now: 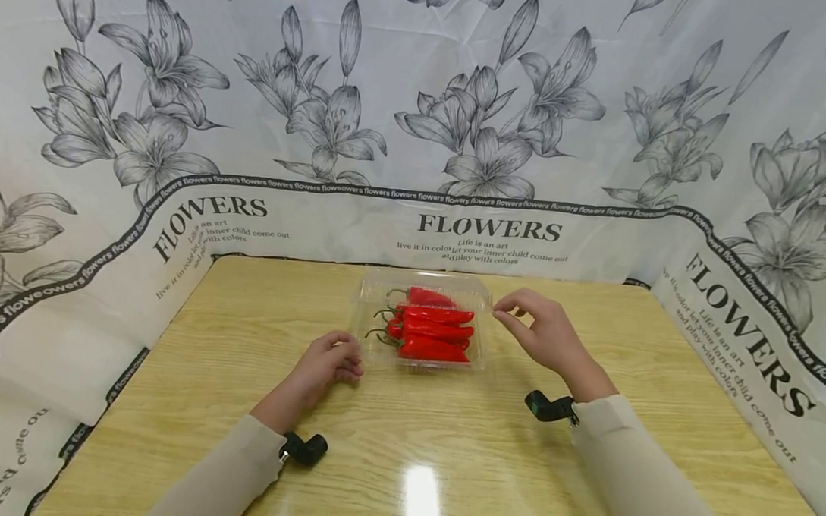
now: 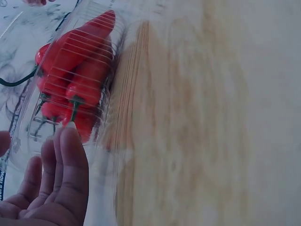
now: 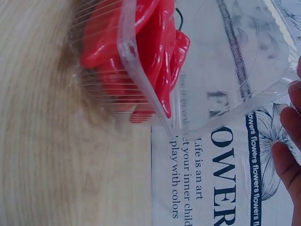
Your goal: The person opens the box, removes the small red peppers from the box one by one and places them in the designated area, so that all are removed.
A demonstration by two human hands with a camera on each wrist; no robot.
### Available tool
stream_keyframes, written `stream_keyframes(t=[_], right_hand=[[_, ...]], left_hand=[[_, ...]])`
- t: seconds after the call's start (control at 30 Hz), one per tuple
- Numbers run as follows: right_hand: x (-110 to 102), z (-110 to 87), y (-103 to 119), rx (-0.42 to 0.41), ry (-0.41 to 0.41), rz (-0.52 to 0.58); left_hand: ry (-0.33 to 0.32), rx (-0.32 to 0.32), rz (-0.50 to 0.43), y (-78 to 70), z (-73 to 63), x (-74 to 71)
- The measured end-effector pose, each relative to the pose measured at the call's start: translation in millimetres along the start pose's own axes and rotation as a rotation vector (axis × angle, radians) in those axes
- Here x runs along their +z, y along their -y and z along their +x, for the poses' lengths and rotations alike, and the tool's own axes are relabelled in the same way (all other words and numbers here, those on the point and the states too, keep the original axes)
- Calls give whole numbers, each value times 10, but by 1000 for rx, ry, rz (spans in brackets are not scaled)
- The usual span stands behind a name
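A clear plastic clamshell box [image 1: 426,367] stands on the table, holding several red peppers [image 1: 434,331] with thin green stems. Its transparent lid [image 3: 225,115] is raised at the far side. By the lid's right edge, my right hand [image 1: 543,331] brings thumb and index finger together and pinches it; in the right wrist view the hand is partly cut off. My left hand [image 1: 323,369] lies beside the box's left end, fingers loosely bent and holding nothing. The left wrist view shows its fingertips [image 2: 70,129] close to the clear wall; contact is unclear.
The box stands near the back of a light wood table [image 1: 372,454]. A white cloth [image 1: 359,226] printed with flowers and lettering hangs behind and along both sides. Black wrist mounts [image 1: 304,449] sit at both sleeves.
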State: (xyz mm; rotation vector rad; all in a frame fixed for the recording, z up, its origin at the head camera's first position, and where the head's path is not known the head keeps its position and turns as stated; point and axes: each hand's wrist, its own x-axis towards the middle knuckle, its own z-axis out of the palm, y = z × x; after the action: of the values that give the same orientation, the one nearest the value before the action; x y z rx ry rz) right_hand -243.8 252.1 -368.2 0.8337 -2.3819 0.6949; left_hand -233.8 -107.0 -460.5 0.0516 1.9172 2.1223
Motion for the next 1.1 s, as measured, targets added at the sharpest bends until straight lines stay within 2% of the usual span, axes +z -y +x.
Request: stream_keyframes(t=[0.23,0.4,0.5,0.8,0.9,1.1], right_hand=[[12,97,-49,70,-29,59],[8,163,-65,115,-21,83],[2,204,-76,172,3,105],[2,311,-180,429,94,255],[4,357,-204,466,99,319],[29,481,-211,480,72,473]], left_hand=[[-109,1,23,7,54,32],[-157,15,64,11,83,53],[-170,29,73,11,104,65],[-164,77,76,0,125,128],[-170,79,81,-7,120,154],[-170,99,93,-6,151,175]])
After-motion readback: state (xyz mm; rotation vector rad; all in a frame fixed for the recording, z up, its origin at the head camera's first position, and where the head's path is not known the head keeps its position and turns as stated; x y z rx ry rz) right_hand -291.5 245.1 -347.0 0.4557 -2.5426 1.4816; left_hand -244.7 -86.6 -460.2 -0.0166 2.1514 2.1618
